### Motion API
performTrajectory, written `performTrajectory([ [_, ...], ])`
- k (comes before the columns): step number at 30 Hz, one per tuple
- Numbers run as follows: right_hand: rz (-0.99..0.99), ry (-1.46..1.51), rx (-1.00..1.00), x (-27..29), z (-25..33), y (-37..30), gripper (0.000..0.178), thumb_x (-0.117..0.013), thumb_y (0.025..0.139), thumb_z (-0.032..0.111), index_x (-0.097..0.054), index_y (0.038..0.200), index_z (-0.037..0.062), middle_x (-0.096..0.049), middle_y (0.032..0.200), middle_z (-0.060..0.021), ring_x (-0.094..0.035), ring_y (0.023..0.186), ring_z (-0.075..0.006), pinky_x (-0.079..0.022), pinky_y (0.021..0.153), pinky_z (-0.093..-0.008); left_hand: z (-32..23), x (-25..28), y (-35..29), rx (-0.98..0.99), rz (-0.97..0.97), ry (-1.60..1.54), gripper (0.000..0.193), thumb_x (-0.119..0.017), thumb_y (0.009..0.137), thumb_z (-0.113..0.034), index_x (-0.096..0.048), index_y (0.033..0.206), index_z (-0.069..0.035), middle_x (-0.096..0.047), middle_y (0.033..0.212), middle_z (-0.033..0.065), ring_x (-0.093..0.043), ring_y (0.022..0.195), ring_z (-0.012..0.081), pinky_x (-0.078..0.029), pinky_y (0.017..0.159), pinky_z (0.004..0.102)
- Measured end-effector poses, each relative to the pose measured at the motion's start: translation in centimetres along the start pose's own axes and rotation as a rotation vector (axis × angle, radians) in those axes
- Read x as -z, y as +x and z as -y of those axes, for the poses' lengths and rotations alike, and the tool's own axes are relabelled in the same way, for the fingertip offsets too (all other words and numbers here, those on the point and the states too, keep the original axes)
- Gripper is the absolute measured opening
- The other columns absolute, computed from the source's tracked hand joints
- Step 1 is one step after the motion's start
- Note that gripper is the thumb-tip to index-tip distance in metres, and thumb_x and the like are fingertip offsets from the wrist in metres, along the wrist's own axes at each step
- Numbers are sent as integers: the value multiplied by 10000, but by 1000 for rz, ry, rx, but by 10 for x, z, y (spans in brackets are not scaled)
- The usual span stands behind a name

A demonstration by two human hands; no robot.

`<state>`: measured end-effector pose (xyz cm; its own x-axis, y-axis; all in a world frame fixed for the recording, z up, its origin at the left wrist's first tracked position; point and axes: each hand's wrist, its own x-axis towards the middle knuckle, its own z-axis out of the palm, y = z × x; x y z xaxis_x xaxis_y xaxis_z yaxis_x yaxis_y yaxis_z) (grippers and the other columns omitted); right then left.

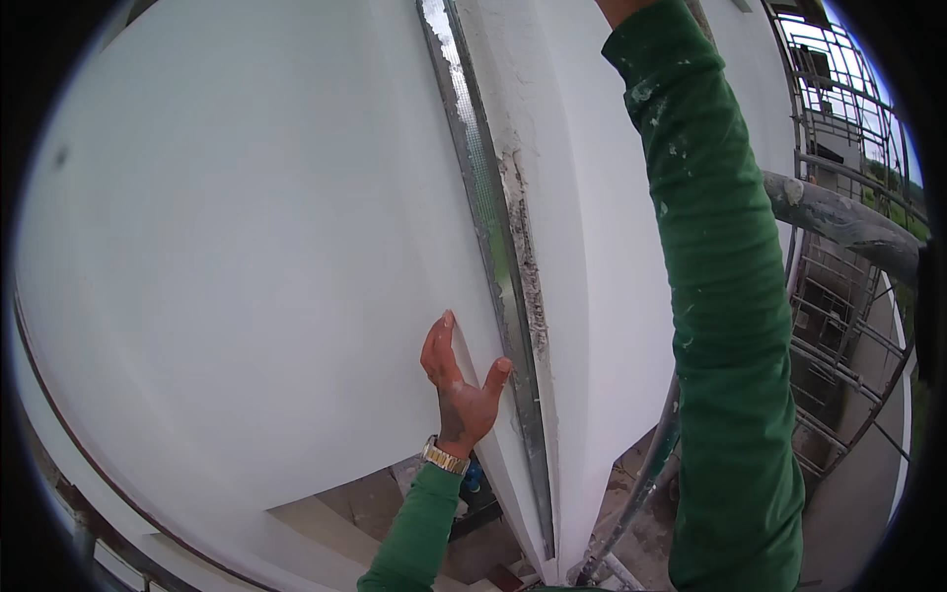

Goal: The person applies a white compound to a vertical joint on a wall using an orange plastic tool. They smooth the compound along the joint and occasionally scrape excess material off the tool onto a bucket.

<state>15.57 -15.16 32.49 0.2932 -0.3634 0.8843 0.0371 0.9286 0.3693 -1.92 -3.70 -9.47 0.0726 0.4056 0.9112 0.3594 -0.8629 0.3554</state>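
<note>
A long, narrow, shiny strip with grey edges (480,187), apparently metal, runs down along the corner of a white wall (247,237). Its surface carries white plaster smears and greenish reflections. My left hand (464,390), below a green sleeve and a metal-banded watch (446,456), is at the strip's lower half. Its fingers stretch upward by the wall edge, and its thumb sits apart from them near the strip's left side; whether it touches cannot be told. My right arm (725,286), in a plaster-spotted green sleeve, reaches up past the top edge, so that hand is out of sight.
Rough, chipped plaster (528,247) borders the strip on its right. A thick, stained scaffold pipe (848,217) crosses close on the right, with more scaffolding (838,365) beyond. A slanting pole (646,474) stands below. Debris lies on the floor far beneath.
</note>
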Motion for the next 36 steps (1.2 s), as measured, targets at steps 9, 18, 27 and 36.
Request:
performTrajectory([
  [9, -542, 949, -1548, -2, 171, -411, 381, -444, 1041, 307, -517, 1324, 62, -627, 1219, -106, -644, 1157, -289, -520, 1049, -579, 39, 96, -301, 878, 118, -502, 364, -720, 958, -336, -679, 1266, -146, -657, 1259, 5, -595, 1121, 152, -442, 885, 334],
  [18, -828, 1084, -1915, -1, 264, -536, 498, -544, 1022, 316, -450, 1425, 39, -563, 1355, -177, -600, 1220, -338, -568, 1018, -533, -56, 162, -302, 759, -197, -479, 509, -757, 934, -304, -625, 1318, 3, -568, 1341, 134, -592, 1152, 223, -481, 954, 369],
  [27, -469, 613, -1691, 20, 280, -515, 602, -591, 1022, 395, -396, 1485, 64, -521, 1386, -100, -495, 1292, -228, -477, 1016, -440, -59, 125, -207, 575, -6, -647, 374, -789, 919, -270, -706, 1111, 40, -609, 1172, 95, -575, 964, 138, -475, 862, 284],
  [36, 408, -879, -378, 67, 202, -411, 695, -754, 924, 172, -382, 1459, -70, -583, 1222, -198, -604, 1125, -280, -502, 951, -405, -110, 61, -37, 641, 219, -861, 368, -809, 907, -309, -738, 1012, 36, -708, 877, 9, -584, 800, 58, -475, 722, 225],
])
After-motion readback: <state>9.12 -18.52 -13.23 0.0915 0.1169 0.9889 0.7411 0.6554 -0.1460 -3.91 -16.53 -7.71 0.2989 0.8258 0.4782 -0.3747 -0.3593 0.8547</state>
